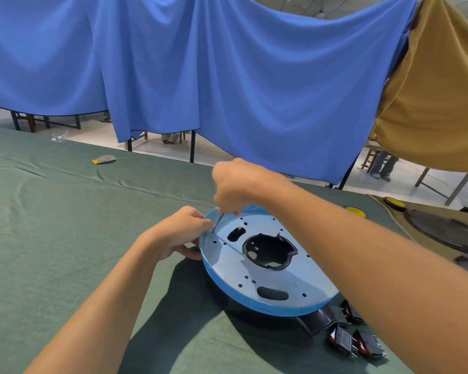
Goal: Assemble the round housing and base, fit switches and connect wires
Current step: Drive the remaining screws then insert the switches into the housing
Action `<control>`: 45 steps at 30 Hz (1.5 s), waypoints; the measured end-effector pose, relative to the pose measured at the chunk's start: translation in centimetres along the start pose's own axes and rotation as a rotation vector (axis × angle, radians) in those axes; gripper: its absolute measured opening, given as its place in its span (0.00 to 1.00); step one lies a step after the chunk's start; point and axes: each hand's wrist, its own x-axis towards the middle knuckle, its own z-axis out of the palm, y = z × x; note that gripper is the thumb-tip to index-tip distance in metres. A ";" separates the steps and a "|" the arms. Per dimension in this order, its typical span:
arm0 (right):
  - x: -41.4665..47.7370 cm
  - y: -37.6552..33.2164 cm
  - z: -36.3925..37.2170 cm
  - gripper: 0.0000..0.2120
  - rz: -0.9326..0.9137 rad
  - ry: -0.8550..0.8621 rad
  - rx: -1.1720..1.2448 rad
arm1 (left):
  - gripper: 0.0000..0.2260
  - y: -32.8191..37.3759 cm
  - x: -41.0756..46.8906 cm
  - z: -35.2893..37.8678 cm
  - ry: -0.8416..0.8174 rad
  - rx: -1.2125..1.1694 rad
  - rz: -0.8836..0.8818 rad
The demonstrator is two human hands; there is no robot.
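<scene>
The right hand [235,187] was fisted round a screwdriver [218,222], hiding its handle but for a yellow sliver. The thin shaft met the disc [281,287] near its far left rim. Whether a screw sat under the tip was too small to tell. The left hand [181,230] gripped that rim, thumb beneath. One disc lay on the table [65,238], a black housing [268,252] showing through its centre hole. At least three switches [342,340] lay by its near right edge, some hidden under the forearm [362,265]. Open table stretched away to the left.
</scene>
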 end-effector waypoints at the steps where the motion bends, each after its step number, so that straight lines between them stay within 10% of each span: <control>1: -0.8 1.3 0.7 0.11 0.046 0.087 0.082 | 0.10 0.2 -0.1 0.1 0.006 0.005 -0.014; 10: -7.4 11.7 10.9 0.08 0.482 0.501 0.618 | 0.09 1.7 -0.7 1.0 0.075 0.047 -0.107; 30: -7.3 13.1 12.7 0.04 0.358 0.693 1.095 | 0.10 1.9 -0.9 1.4 0.139 -0.253 -0.238; 41: -7.5 12.5 11.8 0.06 0.292 0.947 1.325 | 0.03 6.1 -2.9 1.7 0.502 -0.522 0.208; 45: -7.9 13.3 10.8 0.05 0.310 1.047 1.442 | 0.14 6.9 -3.5 2.0 0.759 -0.354 0.548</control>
